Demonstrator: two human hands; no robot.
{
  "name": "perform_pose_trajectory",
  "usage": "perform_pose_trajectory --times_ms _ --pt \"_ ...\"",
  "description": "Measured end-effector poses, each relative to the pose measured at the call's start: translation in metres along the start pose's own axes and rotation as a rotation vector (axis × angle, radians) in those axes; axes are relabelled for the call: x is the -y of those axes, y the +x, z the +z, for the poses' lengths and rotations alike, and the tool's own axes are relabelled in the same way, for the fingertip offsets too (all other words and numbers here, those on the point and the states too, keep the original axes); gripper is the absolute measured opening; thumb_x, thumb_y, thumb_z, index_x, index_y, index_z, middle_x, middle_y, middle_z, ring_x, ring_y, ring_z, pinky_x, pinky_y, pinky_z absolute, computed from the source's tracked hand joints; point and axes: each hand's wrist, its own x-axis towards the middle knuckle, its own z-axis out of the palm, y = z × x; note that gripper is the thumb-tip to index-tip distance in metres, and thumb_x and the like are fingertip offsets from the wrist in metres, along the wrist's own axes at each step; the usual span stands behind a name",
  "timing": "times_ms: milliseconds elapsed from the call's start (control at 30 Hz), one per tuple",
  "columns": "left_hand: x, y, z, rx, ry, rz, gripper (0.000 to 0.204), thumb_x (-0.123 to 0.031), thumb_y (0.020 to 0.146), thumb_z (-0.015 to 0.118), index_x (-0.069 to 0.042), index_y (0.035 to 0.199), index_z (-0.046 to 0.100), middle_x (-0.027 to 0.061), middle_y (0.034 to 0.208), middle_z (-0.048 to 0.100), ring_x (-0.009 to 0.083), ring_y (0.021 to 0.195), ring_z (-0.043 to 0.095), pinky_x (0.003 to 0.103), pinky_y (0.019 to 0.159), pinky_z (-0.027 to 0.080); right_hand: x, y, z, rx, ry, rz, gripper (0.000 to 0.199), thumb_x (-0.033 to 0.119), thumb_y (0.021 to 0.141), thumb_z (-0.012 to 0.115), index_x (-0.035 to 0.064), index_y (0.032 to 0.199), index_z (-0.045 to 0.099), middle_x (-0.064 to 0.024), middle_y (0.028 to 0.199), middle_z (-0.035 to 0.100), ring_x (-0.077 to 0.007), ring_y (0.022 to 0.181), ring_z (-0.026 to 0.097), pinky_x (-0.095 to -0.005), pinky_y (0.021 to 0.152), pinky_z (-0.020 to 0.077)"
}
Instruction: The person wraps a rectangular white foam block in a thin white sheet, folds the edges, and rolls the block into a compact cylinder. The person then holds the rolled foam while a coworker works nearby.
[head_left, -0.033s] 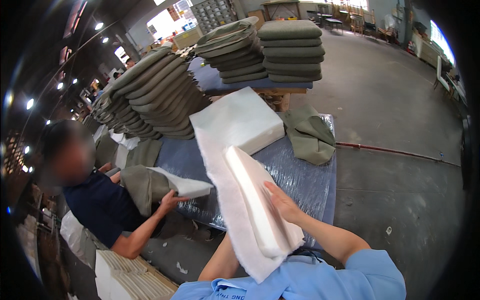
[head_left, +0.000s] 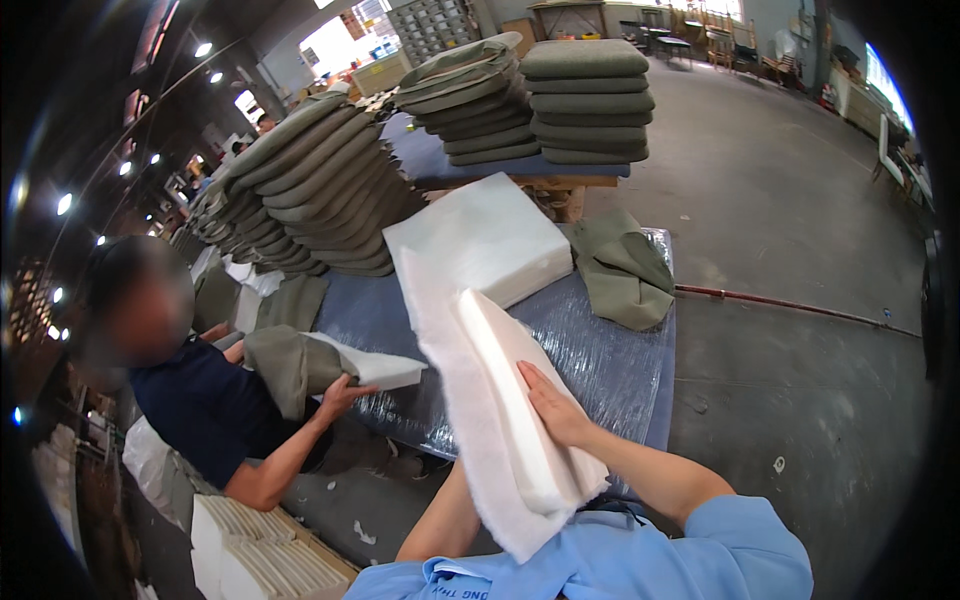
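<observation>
The right hand (head_left: 560,414) lays its fingers (head_left: 541,390) flat on the foam (head_left: 506,336), gripping nothing, seemingly to steady it against the batting (head_left: 457,385). The left hand is hidden, so I cannot tell its fingers' state; perhaps it props both from below. Under the right fingers, the foam looks pale and thick; left of them, the batting is white and ragged-edged.

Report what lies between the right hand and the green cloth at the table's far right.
The head view shows shiny, plastic-covered blue tabletop between the right hand and that cloth.
</observation>
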Motion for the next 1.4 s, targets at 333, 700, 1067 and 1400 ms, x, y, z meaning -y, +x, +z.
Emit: perform_pose_trajectory --times_ms 333,700,1067,1400 --pt "-0.04 -0.01 0.08 -0.316 1.382 0.513 0.081 -0.022 0.104 0.06 0.0 0.167 0.014 0.0397 0.168 0.002 0.0553 0.156 0.016 0.047 0.126 0.028 0.0 0.006 0.017 0.058 0.069 0.035 0.059 0.032 0.113 0.035 -0.0037 0.16 0.038 -0.0224 0.169 0.032 -0.034 0.157 0.029 -0.0391 0.129 0.0209" --pt "-0.053 -0.022 0.066 -0.434 1.722 0.384 0.102 -0.024 0.092 0.071 -0.004 0.169 0.008 0.0379 0.169 0.0 0.0557 0.154 0.024 0.052 0.12 0.038 0.035 0.072 -0.007 0.178 0.548 0.791 0.071 0.06 0.105 0.052 -0.004 0.136 0.058 -0.0165 0.131 0.062 -0.026 0.121 0.058 -0.0467 0.105 0.0451" --pt "-0.067 -0.034 0.053 -0.156 0.728 0.334 0.091 -0.026 0.101 0.066 -0.005 0.17 0.009 0.0236 0.173 0.015 0.0352 0.157 0.028 0.042 0.123 0.034 0.02 0.068 0.035 -0.237 -0.07 0.349 0.033 0.03 0.107 0.057 -0.0015 0.096 0.057 -0.0299 0.088 0.068 -0.0444 0.083 0.067 -0.0508 0.076 0.05" --pt "-0.022 -0.056 0.042 -0.15 0.646 0.347 0.097 -0.015 0.1 0.067 -0.003 0.169 0.001 0.0235 0.169 0.026 0.0301 0.151 0.037 0.04 0.123 0.032 0.003 0.061 0.038 -0.268 -0.114 0.234 0.032 0.029 0.106 0.06 -0.0004 0.094 0.054 -0.0288 0.079 0.066 -0.0488 0.073 0.065 -0.053 0.066 0.0477"
